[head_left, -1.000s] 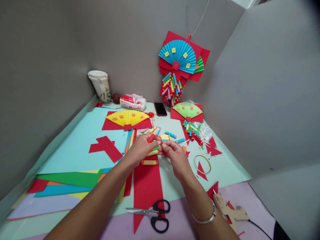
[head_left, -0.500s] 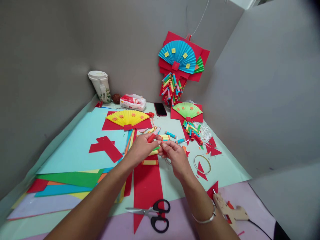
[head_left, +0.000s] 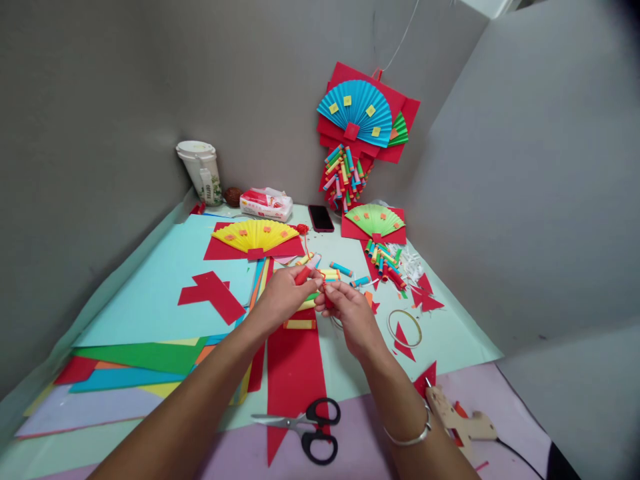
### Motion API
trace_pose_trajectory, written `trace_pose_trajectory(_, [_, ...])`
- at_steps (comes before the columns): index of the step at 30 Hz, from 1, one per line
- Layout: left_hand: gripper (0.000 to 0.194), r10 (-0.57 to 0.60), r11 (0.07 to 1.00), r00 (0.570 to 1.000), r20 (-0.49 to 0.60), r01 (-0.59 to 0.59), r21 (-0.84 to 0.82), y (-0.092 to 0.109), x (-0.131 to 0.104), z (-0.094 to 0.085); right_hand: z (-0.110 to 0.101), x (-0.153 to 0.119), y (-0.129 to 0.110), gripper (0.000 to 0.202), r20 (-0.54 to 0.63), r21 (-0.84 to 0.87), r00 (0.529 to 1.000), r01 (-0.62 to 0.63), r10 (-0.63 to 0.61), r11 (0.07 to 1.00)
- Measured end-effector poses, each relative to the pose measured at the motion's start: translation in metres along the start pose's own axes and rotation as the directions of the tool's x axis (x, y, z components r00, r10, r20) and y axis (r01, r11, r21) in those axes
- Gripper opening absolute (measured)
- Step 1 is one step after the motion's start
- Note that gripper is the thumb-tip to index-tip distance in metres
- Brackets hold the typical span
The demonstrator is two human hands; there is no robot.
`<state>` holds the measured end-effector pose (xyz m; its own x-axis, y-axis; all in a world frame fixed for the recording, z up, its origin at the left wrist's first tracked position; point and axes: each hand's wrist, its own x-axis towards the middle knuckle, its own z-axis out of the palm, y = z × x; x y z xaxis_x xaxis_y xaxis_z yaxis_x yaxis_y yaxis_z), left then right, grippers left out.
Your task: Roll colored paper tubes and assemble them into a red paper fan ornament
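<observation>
My left hand [head_left: 283, 293] is closed around a red-handled tool [head_left: 303, 275] with a pale pink end; its kind is not clear. Its thumb and fingertips meet those of my right hand [head_left: 353, 313] over the middle of the table. A thin red cord [head_left: 307, 247] runs from a small red ball of cord [head_left: 303, 229] down to my fingers. My right hand pinches the cord, and a small red piece shows under its fingertips, partly hidden. Beneath and around both hands lie yellow paper rolls [head_left: 300, 325] and blue paper rolls [head_left: 341, 269].
Black-handled scissors [head_left: 300, 423] lie in front on a red paper strip [head_left: 295, 360]. A glue gun [head_left: 460, 420] lies at right, near a tape ring [head_left: 405, 329]. A yellow fan [head_left: 256, 237] and a green fan [head_left: 375, 219] stand behind; coloured paper sheets [head_left: 140, 357] are stacked left.
My right hand's fingers have shifted slightly, and more of the small red piece shows beneath them. My left hand and the things on the table look the same.
</observation>
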<state>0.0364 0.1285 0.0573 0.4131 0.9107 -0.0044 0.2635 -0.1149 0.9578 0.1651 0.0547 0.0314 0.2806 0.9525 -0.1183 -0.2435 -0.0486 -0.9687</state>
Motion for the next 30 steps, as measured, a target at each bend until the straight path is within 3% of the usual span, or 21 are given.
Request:
trace_pose_trajectory(8, [0.018,0.054,0.996,0.998,0.017,-0.055,0.066,-0.001,-0.001,0.002,-0.001,0.001,0.002,0.03,-0.002,-0.015,1.0,0.027,-0.027,1.0])
trace_pose_trajectory(17, [0.016,0.055,0.983,0.998,0.008,-0.056,0.172,0.002,-0.003,0.002,-0.003,0.002,0.005,0.019,-0.061,-0.351,0.96,0.236,-0.273,0.906])
trace_pose_trajectory(24, [0.016,0.166,0.947,0.985,0.035,-0.17,0.272,0.003,-0.007,0.004,-0.003,0.002,0.005,0.017,-0.072,-0.341,0.945,0.277,-0.319,0.898])
trace_pose_trajectory(30, [0.019,0.166,0.906,0.986,0.021,-0.161,0.393,0.001,-0.007,0.01,-0.004,0.005,0.01,0.016,-0.121,-0.411,0.927,0.278,-0.354,0.868])
